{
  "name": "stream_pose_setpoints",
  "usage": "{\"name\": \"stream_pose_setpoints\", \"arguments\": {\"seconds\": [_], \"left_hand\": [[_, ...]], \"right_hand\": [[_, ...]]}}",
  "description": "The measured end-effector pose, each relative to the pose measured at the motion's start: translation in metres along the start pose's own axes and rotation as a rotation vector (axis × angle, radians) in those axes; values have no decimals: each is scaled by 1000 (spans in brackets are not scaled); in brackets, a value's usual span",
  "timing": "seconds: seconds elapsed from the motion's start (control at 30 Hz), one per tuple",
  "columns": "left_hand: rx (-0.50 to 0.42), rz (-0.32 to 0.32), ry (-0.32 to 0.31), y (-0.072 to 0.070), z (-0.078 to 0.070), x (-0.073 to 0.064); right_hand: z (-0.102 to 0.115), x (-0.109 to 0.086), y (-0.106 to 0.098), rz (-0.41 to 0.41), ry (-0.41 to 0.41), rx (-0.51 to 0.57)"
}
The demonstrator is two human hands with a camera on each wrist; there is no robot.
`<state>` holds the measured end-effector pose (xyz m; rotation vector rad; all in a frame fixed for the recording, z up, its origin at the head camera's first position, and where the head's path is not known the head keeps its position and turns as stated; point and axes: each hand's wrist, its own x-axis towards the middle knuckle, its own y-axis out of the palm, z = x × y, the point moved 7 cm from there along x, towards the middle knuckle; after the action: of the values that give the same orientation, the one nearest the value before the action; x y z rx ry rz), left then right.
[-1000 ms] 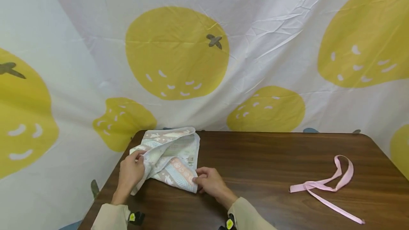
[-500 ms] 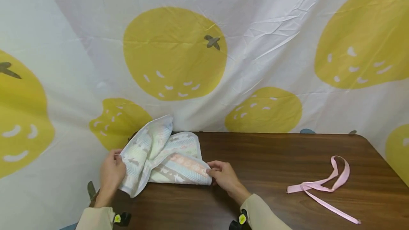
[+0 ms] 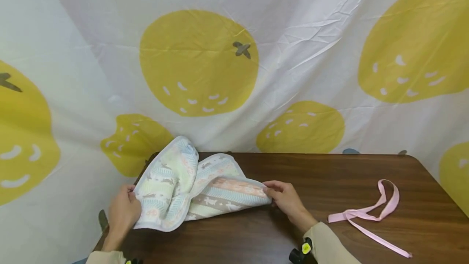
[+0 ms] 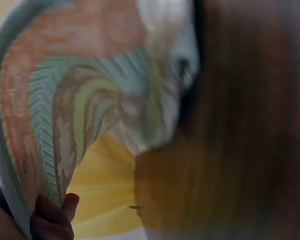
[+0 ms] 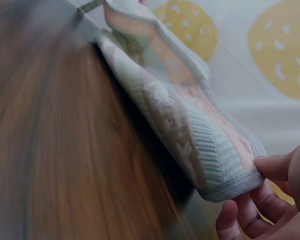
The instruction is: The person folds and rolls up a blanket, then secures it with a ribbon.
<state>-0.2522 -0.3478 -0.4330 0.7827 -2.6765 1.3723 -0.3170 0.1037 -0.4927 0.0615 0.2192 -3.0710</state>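
Note:
A small pastel cloth (image 3: 223, 194) with striped bands and a pale bound edge is stretched between both hands over the left part of the table. My left hand (image 3: 122, 211) pinches its left edge, and in the left wrist view the fingertips (image 4: 52, 220) curl behind the cloth. At the opposite end my right hand (image 3: 287, 201) pinches a corner between thumb and fingers, clearly seen in the right wrist view along the bound corner (image 5: 235, 185). The cloth is twisted in the middle, with its left half raised and folded over itself.
A pink ribbon (image 3: 366, 213) lies loosely looped on the right side of the brown wooden table (image 3: 293, 170). Behind the table hangs a white curtain (image 3: 286, 72) printed with yellow fruit.
My hands have moved apart, the left one leftward and the right one rightward, spreading the cloth wider. The left half of the cloth has lifted and turned over. The ribbon stays put.

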Motion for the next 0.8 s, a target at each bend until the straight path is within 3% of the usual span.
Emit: {"name": "stream_pose_setpoints", "arguments": {"seconds": [0.37, 0.47, 0.8], "left_hand": [[151, 224, -46, 22, 22, -13], [156, 280, -56, 27, 24, -17], [108, 403, 11, 43, 20, -29]], "right_hand": [[-8, -7, -64, 23, 29, -50], [-6, -12, -78, 63, 21, -76], [-7, -30, -129, 173, 5, -184]]}}
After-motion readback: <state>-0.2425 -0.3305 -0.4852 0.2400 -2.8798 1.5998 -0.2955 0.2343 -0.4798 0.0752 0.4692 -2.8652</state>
